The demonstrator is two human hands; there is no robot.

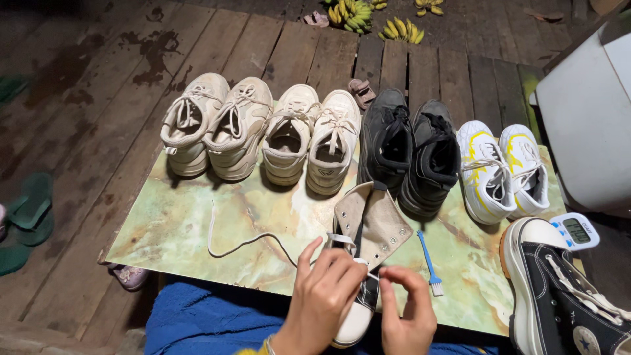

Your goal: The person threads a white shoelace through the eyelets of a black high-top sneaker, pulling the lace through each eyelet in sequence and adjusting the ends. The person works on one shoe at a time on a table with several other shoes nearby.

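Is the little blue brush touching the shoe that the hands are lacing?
Apart. The head view shows the blue brush lying on the mat, with a clear strip of mat between it and the shoe.

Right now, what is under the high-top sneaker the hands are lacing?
The high-top sneaker lies on a green marbled board, and its toe reaches past the board's near edge over blue cloth. The left hand and right hand cover its lower half.

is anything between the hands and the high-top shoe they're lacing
Nothing visible. Both the left hand and the right hand are already on the high-top shoe, fingers pinching the white lace at its eyelets. The blue brush lies beside the shoe on the right, clear of both hands.
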